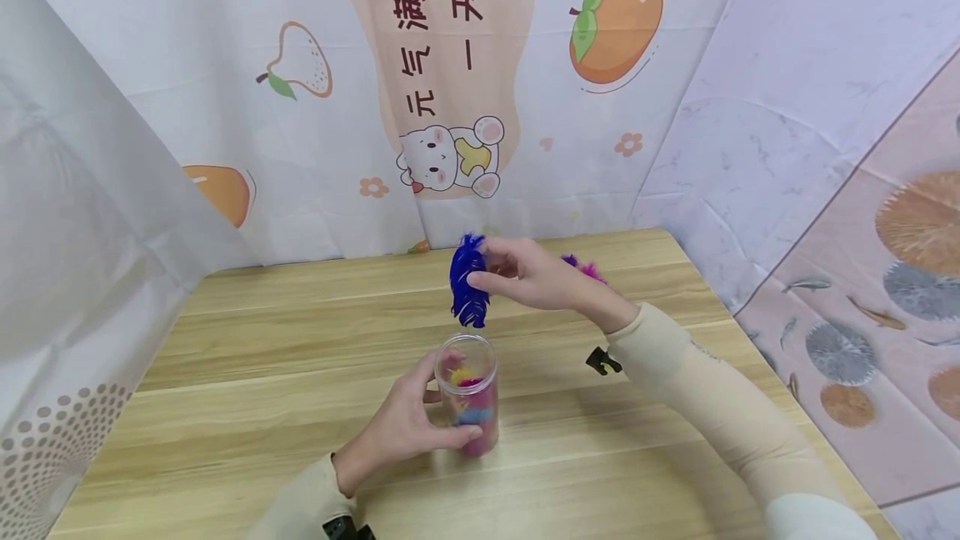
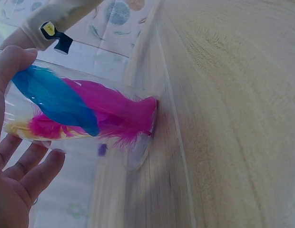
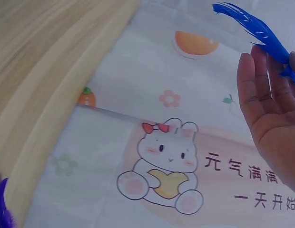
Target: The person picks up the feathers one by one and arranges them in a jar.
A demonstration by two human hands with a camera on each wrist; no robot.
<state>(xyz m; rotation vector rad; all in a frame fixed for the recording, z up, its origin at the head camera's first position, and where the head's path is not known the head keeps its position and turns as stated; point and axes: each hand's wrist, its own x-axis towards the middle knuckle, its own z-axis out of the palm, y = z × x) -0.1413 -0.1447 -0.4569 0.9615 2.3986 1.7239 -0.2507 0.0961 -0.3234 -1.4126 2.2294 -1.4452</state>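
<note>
My left hand [image 1: 416,411] grips a clear plastic jar [image 1: 487,357] that stands upright on the table, thumb on one side and fingers on the other. Its mouth is uncovered. Inside it are a light-blue feather [image 2: 54,97], a magenta feather [image 2: 121,111] and a yellow feather [image 2: 19,128]. Just above the jar's mouth, my right hand [image 1: 532,273] pinches a deep-blue feather [image 1: 468,282] between thumb and fingers. The lower tip of that feather hangs close over the rim. In the right wrist view the same blue feather [image 3: 261,31] points up and left from the fingertips.
The wooden table [image 1: 262,357] reaches back to a printed cloth wall [image 1: 315,148], with more cloth on both sides. Purple and pink feathers [image 1: 588,269] lie near the back edge, partly behind my right wrist. A black wrist mount [image 1: 602,361] sits below my right sleeve.
</note>
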